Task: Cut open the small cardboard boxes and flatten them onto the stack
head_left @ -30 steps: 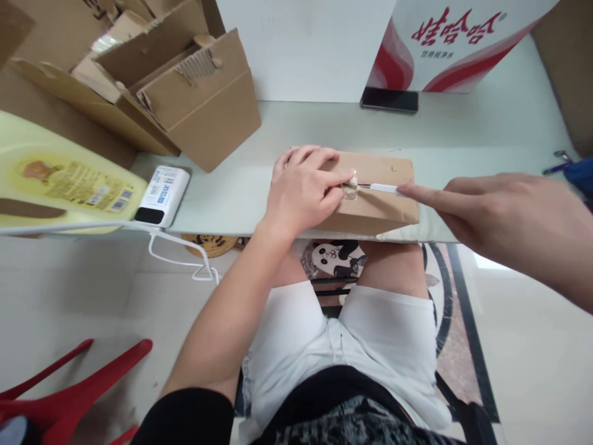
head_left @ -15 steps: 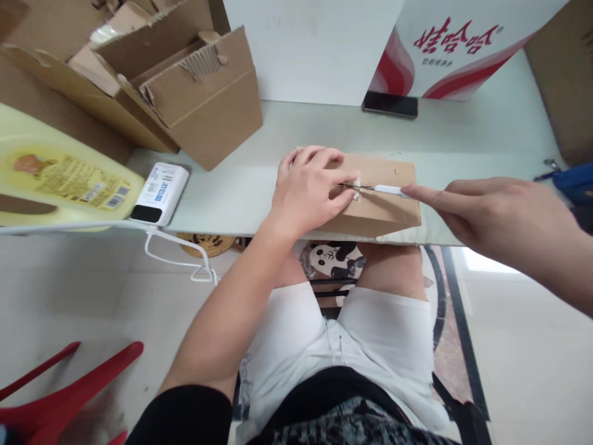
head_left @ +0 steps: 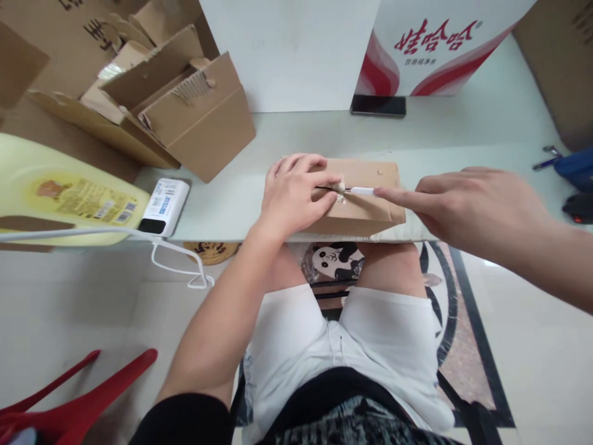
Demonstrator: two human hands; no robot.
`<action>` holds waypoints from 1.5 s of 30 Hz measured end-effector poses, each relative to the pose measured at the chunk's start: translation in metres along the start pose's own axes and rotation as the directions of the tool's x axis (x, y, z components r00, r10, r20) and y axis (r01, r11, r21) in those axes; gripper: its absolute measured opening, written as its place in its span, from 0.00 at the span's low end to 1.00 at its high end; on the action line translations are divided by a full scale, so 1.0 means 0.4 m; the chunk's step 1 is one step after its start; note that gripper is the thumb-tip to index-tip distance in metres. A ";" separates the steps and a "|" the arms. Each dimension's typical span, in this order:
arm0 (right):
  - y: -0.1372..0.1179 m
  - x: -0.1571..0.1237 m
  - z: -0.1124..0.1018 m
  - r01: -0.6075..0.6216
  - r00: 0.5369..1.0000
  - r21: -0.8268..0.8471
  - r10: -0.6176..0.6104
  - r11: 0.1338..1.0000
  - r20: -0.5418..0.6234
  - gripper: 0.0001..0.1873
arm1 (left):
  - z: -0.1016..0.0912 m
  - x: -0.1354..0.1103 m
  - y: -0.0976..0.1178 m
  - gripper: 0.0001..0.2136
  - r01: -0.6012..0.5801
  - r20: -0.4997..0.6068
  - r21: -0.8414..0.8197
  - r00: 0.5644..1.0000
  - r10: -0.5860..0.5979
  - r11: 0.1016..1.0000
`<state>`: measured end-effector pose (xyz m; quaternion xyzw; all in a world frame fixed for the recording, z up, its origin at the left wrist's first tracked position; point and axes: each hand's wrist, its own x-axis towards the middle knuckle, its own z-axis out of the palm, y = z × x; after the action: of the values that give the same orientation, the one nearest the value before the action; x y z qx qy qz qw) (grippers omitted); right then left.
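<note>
A closed brown cardboard box [head_left: 365,213] lies near the table's front edge, with a torn, whitish patch on its top seam. My left hand [head_left: 296,194] rests over the box's left part, fingers across the top and thumb near the seam, holding it. In my right hand [head_left: 467,201] is a slim craft knife [head_left: 362,191] with a white handle, my index finger stretched along it. The dark blade lies along the seam at the torn patch, pointing left toward the gap between my left thumb and index finger. How deep it sits cannot be made out.
Opened cardboard boxes [head_left: 208,123], a yellow bottle [head_left: 69,191] and a white power bank [head_left: 165,207] stand at the left. A black phone [head_left: 378,105] lies by a white carton [head_left: 426,55]. A white cable [head_left: 92,232] hangs over the edge; a red stool [head_left: 97,395] is below.
The knife has slid slightly left along the seam, its handle now closer to the torn patch. My left hand keeps its place on the box. The whole view has shifted a little.
</note>
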<state>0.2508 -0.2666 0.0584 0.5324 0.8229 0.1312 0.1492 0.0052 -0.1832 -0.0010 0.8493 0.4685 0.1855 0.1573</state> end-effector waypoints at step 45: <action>0.082 -0.201 0.089 -0.187 0.946 0.576 0.305 0.796 -0.113 0.23 | 0.004 -0.005 0.005 0.18 0.004 -0.017 0.008 1.000 -0.004 1.000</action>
<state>0.3233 -0.3252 0.0465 0.6394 0.7590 -0.0437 -0.1144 0.0065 -0.1860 -0.0020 0.8474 0.4723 0.1905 0.1501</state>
